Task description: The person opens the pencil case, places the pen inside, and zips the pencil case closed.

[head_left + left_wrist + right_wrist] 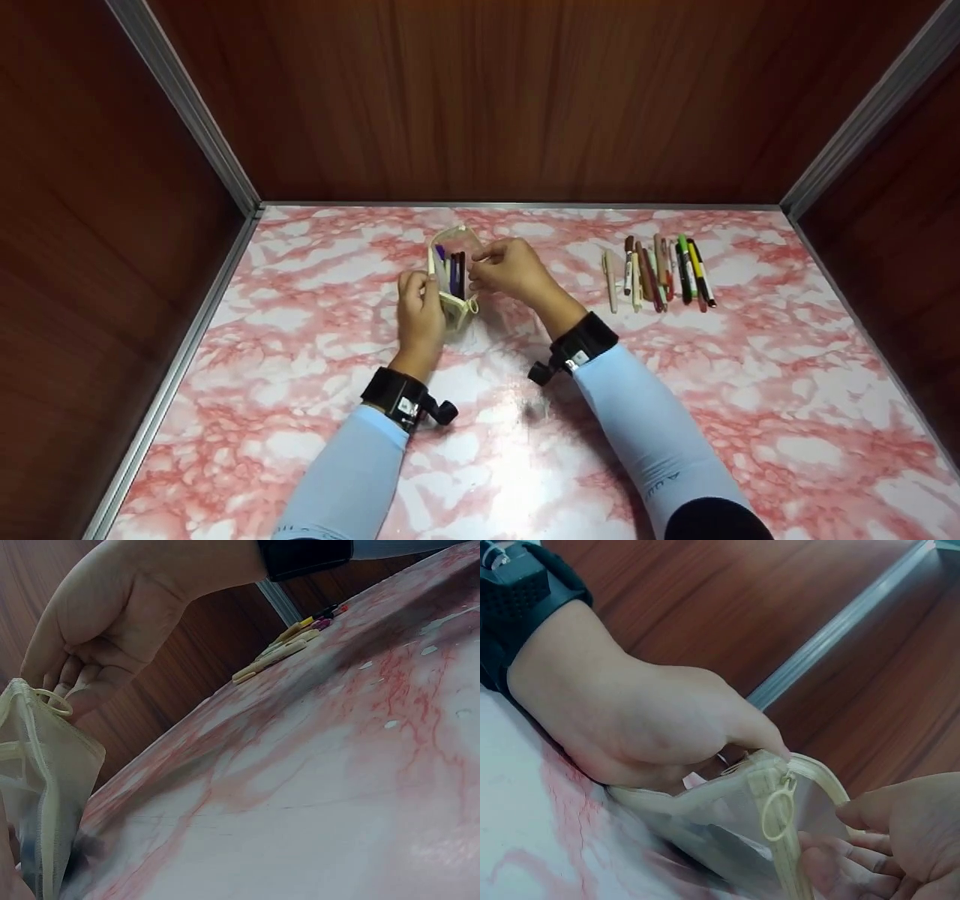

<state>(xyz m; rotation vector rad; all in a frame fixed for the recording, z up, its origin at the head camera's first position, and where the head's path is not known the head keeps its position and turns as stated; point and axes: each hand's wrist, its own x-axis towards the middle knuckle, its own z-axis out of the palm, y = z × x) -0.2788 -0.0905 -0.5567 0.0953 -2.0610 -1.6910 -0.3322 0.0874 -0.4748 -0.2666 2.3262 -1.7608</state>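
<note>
Brown wood-grain walls enclose a red-and-white marbled desk, the two pale-blue sleeves cut off by the lower edge. One left hand grips the near-left rim of one mesh pouch just left of centre; the right hand pinches its right rim, fingertips partly hidden. Its long axis runs away from the person, mouth upward. At least ten pens overlap at right, exact count unclear; at least four inner pens point away, lower parts hidden; one zip ring sits at the near-right corner
</note>
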